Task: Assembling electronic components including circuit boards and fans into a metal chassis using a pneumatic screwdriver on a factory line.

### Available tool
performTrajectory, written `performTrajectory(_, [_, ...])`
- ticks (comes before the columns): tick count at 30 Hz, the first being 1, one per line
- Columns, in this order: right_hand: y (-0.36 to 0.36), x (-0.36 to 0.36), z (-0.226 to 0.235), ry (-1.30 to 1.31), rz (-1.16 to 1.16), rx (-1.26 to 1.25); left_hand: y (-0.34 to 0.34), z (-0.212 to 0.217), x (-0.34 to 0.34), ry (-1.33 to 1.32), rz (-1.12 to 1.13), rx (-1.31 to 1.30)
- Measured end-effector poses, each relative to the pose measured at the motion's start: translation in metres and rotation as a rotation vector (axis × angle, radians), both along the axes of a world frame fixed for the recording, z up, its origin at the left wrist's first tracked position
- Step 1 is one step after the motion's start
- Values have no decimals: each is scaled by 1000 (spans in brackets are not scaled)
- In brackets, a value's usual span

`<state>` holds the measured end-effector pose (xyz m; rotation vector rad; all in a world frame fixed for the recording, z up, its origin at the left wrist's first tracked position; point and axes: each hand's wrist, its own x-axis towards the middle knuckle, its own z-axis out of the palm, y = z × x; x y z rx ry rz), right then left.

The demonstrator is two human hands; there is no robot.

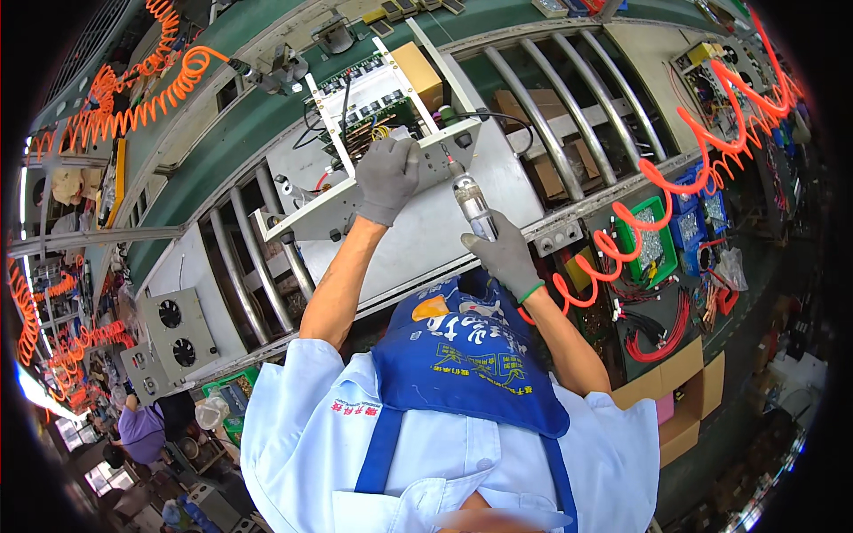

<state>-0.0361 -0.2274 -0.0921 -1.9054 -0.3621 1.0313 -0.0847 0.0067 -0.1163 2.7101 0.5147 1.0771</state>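
Note:
An open metal chassis with a white front panel stands on the bench, green circuit boards and wiring inside it. My left hand, in a grey glove, is curled over the panel's top edge beside yellow wires; its fingertips are partly hidden. In my right hand, also gloved, is a silver air screwdriver. The tool slants up and left, its bit close to the panel's right part. Whether the tip touches a screw cannot be made out.
Steel rollers flank the metal work plate. A red coiled hose hangs at the right, past green and blue bins of small parts. A fan panel lies left. An open carton stands lower right.

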Motion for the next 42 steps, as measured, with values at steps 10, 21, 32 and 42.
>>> performTrajectory(10, [-140,14,-64,-441,495,-320,-5,5,-110,-211,239,-1566])
performTrajectory(21, [-187,161,-201,-224,618,-988,40,-9,-158,-831,347,-2165])
performTrajectory(32, [-210,218,-304,-265,896,-1038,33,-18,-160,-957,213,-2142])
performTrajectory(42, [85,259,-7,-1143,-8,81,21,-16,-158,-1023,149,-2028])
